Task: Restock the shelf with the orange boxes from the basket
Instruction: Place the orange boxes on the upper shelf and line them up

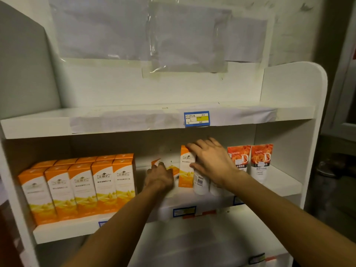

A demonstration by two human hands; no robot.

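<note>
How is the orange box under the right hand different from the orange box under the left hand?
The box under the right hand, call it the upright box, stands on end on the middle shelf; the box under the left hand, the lying box, is tipped over and lies low.
The upright box shows its printed front; the lying box is mostly hidden by the hand.
Both have the same orange and white print.

Dim, warm indoor light; white laminate shelf unit (292,112) brightest at top, middle bay shadowed. Soft blur throughout, print unreadable. Wide-angle bending at edges. Right margin dark.
</note>
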